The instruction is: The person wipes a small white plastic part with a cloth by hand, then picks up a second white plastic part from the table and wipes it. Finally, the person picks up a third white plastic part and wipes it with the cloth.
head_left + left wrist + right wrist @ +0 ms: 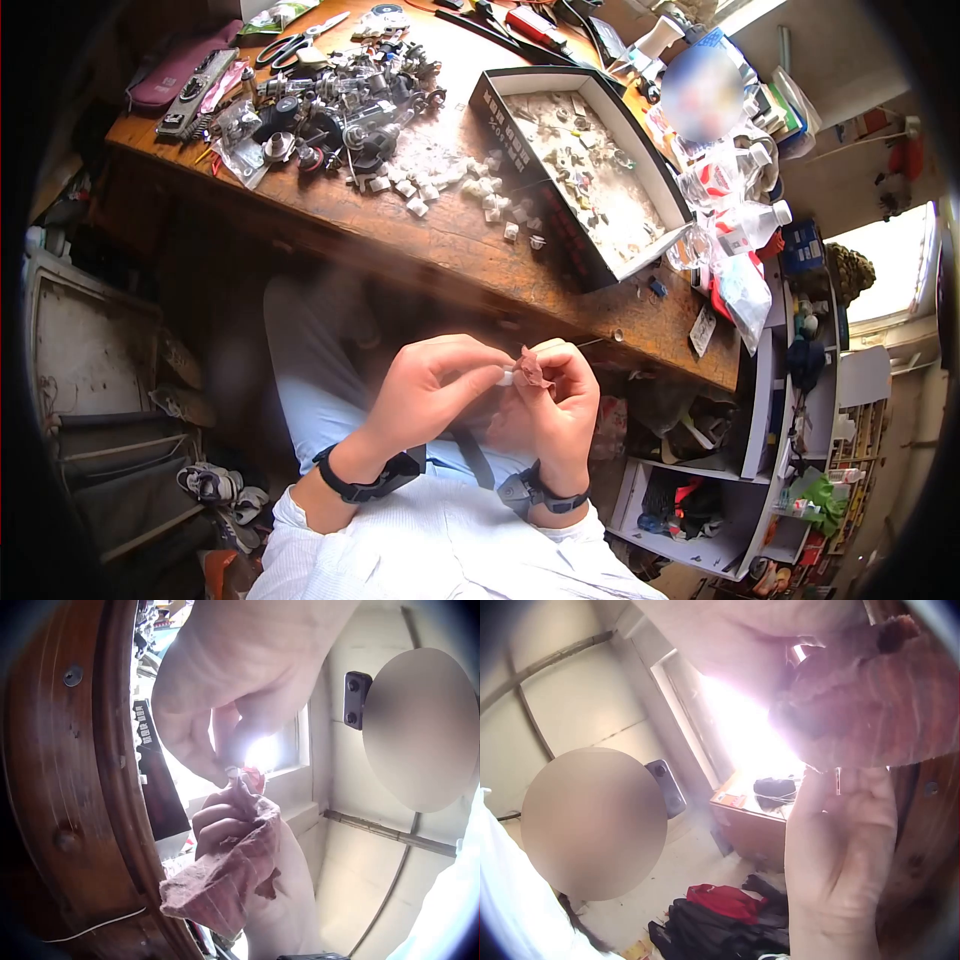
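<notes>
In the head view, my left hand (430,390) and right hand (562,400) meet in front of the table's edge. My left thumb and fingertips pinch a small white piece (506,378). A crumpled reddish-brown cloth (532,370) is gripped by my right hand, touching the piece. The left wrist view shows the cloth (225,889) hanging below my right fingers, with the white piece (232,772) between both hands' fingertips. In the right wrist view the cloth (885,697) covers much of my right hand's work, and my left hand (844,847) is beneath it, its fingertips partly hidden.
On the wooden table (400,250) lie a heap of dark and clear parts (340,115), loose white pieces (410,190), scissors (300,42) and a black-edged box (655,190) holding small pieces. Plastic bottles (745,225) stand at the right; shelves (690,510) are below.
</notes>
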The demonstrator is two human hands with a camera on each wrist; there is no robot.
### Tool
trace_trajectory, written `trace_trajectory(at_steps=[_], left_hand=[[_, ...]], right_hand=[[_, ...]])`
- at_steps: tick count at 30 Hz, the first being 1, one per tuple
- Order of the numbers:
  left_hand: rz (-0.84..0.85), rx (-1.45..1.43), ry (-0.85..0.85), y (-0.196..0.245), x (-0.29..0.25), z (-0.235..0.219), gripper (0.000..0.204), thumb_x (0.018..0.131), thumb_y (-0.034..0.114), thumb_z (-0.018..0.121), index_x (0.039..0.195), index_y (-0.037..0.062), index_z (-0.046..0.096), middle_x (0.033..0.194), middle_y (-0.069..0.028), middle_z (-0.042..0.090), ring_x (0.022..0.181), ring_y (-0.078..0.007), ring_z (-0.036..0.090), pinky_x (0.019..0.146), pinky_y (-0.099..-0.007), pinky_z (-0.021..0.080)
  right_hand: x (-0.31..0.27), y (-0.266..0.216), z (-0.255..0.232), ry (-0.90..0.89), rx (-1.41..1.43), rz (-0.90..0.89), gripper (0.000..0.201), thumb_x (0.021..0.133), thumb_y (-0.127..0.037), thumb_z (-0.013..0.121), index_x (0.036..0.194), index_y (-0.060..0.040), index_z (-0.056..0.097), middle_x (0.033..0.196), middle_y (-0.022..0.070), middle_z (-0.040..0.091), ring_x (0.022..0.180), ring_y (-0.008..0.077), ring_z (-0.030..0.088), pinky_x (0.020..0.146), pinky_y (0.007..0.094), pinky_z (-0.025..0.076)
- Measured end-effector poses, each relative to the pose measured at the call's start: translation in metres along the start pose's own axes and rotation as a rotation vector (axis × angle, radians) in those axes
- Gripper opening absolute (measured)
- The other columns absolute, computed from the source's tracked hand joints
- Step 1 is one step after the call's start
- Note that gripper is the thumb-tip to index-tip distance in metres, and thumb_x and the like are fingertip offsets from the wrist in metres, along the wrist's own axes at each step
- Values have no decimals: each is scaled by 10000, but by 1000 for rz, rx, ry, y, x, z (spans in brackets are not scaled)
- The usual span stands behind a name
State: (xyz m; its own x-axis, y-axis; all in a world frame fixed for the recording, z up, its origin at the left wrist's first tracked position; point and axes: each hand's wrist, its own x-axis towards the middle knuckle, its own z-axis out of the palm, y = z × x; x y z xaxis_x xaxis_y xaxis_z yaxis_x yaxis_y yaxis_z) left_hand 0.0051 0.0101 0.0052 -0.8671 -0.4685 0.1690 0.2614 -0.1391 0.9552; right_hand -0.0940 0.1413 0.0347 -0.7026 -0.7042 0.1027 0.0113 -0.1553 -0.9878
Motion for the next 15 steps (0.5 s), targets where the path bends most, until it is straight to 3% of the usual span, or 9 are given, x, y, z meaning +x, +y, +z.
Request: trace_trajectory(at_steps=[3, 5, 15], left_hand=[[-40, 25, -13, 1, 0, 1, 167, 860, -32, 664, 1021, -27, 707, 913, -91, 683, 816, -137, 645, 726, -246, 517], [66, 114, 12, 3, 1, 3, 166, 848, -21, 674, 1010, -22, 712, 901, -97, 684, 803, -143, 648, 709, -260, 520], [182, 429, -116, 8, 4, -4, 212, 798, -3, 715, 1009, 6, 711, 884, -111, 684, 773, -229, 654, 693, -291, 514]], right_hand=[[1, -1, 2, 19, -17, -13, 86, 929, 0, 628, 911, 6, 544, 843, 45, 563, 646, 84, 579, 557, 217, 471], [1, 1, 3, 48, -8, -11, 85, 928, 2, 629, 909, 6, 547, 838, 42, 564, 645, 78, 577, 558, 213, 469], [1, 6, 0, 19, -170, -55, 79, 913, 48, 627, 906, 6, 560, 830, 32, 557, 571, 51, 546, 478, 182, 423]])
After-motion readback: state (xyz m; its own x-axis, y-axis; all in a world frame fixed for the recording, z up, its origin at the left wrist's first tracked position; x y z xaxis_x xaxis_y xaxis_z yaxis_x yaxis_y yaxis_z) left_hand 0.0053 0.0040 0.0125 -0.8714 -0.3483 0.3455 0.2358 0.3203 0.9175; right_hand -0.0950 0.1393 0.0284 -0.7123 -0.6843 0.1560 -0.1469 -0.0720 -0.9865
